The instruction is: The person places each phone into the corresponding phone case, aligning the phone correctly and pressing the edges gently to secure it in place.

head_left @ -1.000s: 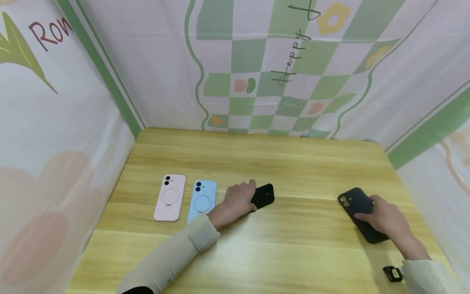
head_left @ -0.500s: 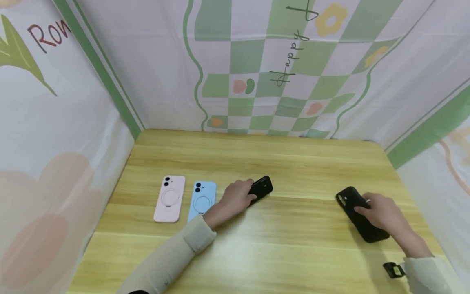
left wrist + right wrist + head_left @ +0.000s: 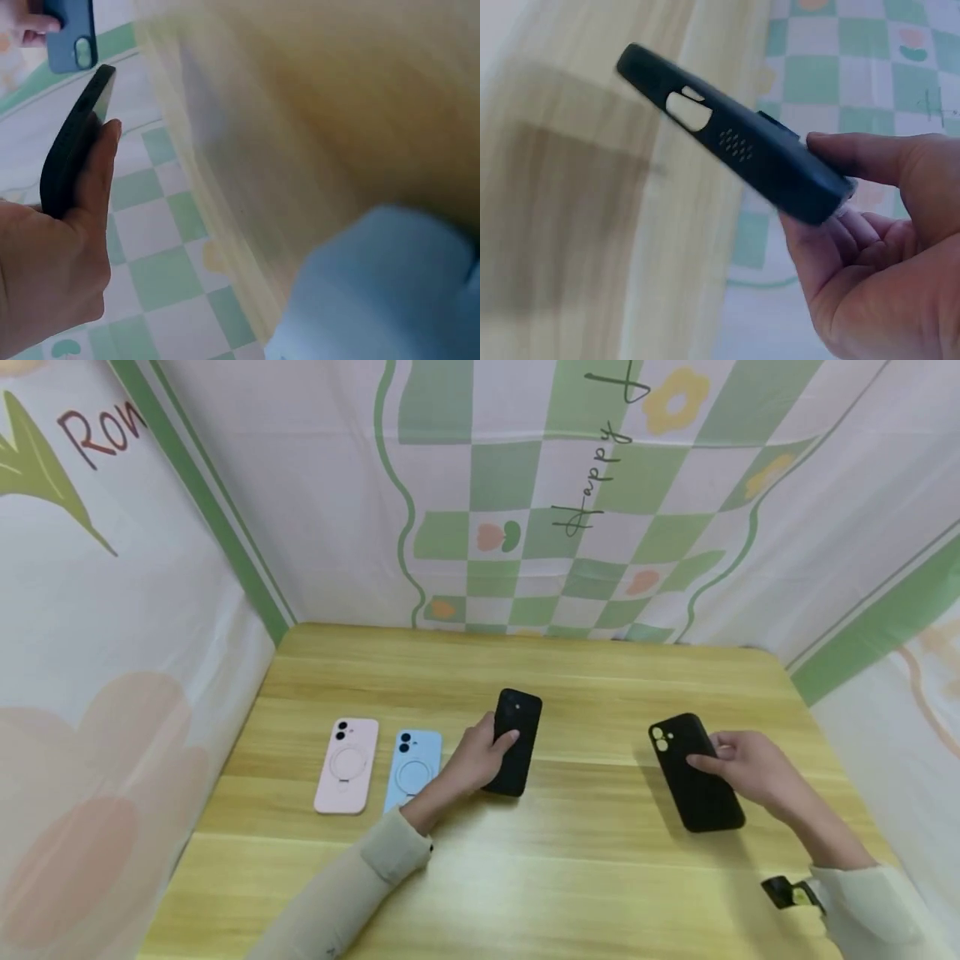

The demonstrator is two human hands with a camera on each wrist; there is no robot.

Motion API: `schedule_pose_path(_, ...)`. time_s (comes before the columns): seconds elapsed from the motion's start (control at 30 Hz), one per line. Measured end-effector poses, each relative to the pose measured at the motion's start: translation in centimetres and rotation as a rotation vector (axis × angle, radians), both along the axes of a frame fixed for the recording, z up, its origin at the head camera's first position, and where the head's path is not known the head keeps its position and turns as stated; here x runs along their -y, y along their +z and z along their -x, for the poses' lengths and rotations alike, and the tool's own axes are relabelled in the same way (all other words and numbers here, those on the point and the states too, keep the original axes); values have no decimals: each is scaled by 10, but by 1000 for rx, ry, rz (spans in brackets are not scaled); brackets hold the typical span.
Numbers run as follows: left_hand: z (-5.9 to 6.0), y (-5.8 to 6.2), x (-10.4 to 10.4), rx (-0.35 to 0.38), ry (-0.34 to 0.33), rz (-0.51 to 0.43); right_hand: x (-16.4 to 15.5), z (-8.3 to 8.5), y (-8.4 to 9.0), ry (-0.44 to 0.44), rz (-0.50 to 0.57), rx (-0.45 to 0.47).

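My left hand (image 3: 480,756) grips a black phone case (image 3: 514,739) by its long edges and holds it above the wooden table (image 3: 525,877), camera end pointing away from me. In the left wrist view the same black case (image 3: 71,146) shows edge-on against my thumb. My right hand (image 3: 738,768) holds a dark navy phone case (image 3: 696,772) lifted off the table at the right. In the right wrist view the navy case (image 3: 731,139) is pinched between thumb and fingers. A pink case (image 3: 346,764) and a light blue case (image 3: 413,768) lie flat side by side left of my left hand.
Printed fabric walls (image 3: 525,502) close in the table on the left, back and right. A small black clip-like object (image 3: 780,892) sits by my right sleeve near the table's front right corner.
Both hands have lifted their cases off the table. The left one turned the black case from slanting to nearly upright in view; the right hand carried the navy case leftward.
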State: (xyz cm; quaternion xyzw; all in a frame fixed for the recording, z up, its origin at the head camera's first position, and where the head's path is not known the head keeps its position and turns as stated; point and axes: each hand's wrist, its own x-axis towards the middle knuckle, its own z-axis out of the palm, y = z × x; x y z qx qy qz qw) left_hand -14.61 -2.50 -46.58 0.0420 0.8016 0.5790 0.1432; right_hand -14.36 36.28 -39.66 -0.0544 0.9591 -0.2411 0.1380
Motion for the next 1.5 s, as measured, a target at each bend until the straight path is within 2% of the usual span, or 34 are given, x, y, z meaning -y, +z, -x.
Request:
schedule_pose_path(0.2,-3,1,1,174,57,-309,28,4,18,-51,106,44)
schedule_pose_path(0.3,-3,1,2,238,56,-407,41,7,24,-76,178,65)
schedule_pose_path(0.4,-3,2,2,279,56,-460,53,10,27,-106,272,91)
schedule_pose_path(0.77,-6,2,0,346,25,-623,95,20,30,-127,481,105)
schedule_pose_path(1.03,-9,5,-3,351,5,-673,129,28,30,-131,682,158)
schedule_pose_path(1.3,-9,7,-1,344,-8,-700,159,35,27,-104,757,193)
schedule_pose_path(1.5,-11,7,1,330,-20,-751,174,37,19,-88,835,218)
